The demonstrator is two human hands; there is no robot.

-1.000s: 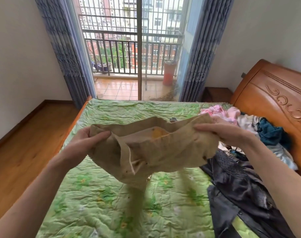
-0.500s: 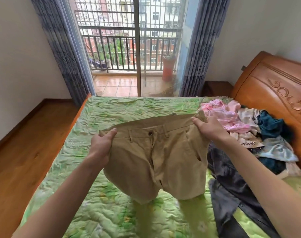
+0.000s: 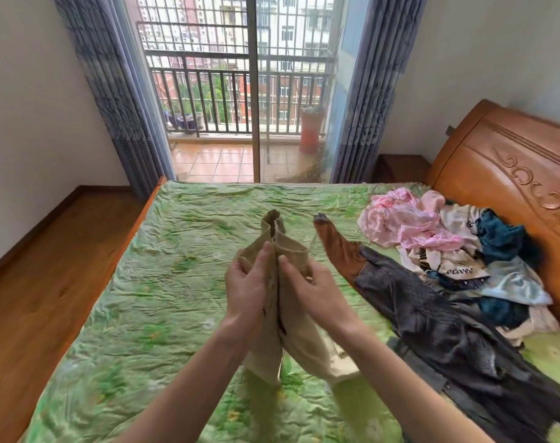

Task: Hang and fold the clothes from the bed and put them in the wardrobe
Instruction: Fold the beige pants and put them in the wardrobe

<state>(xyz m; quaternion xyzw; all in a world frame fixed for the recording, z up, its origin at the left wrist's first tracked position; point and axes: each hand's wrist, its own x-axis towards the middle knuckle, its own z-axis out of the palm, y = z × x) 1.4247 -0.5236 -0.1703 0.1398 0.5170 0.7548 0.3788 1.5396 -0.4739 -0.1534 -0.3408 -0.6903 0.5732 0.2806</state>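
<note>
Khaki trousers hang folded lengthwise over the green quilted bed, waistband halves brought together and pointing up. My left hand grips the left half of the waistband, my right hand grips the right half, and the two hands nearly touch. The trouser legs droop down between my forearms. A pile of clothes lies to the right: a dark grey garment, a pink one, a teal one and a brown piece.
A carved wooden headboard rises at the right, with a small bedside table behind it. Beyond the bed are blue curtains and a glass balcony door. Wooden floor runs along the bed's left side.
The trousers were held spread wide by the waistband; my hands have come together in the middle, folding them in half lengthwise. The view has tilted down slightly.
</note>
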